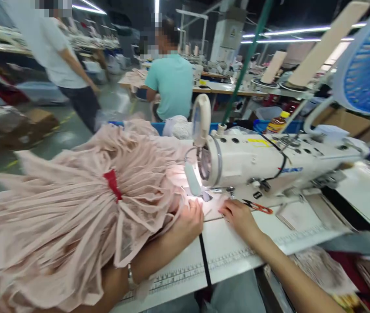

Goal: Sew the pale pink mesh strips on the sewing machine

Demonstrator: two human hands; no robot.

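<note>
A big heap of pale pink pleated fabric [74,208] with a red tie [112,182] lies on the left of the sewing table [233,248]. My left hand [188,221] rests on the fabric's edge by the needle, fingers curled onto the cloth. To the right of the needle area, my right hand [239,215] lies flat on the table, its fingers pressing down a small piece of the fabric. The white sewing machine [270,167] stands just behind both hands, and its lamp lights the needle area.
Orange-handled snips [259,207] lie beside my right hand. A blue fan [368,74] hangs at the upper right. A person in a teal shirt [172,82] sits ahead; another person [61,61] stands at the left aisle. Blue bins [263,126] sit behind the machine.
</note>
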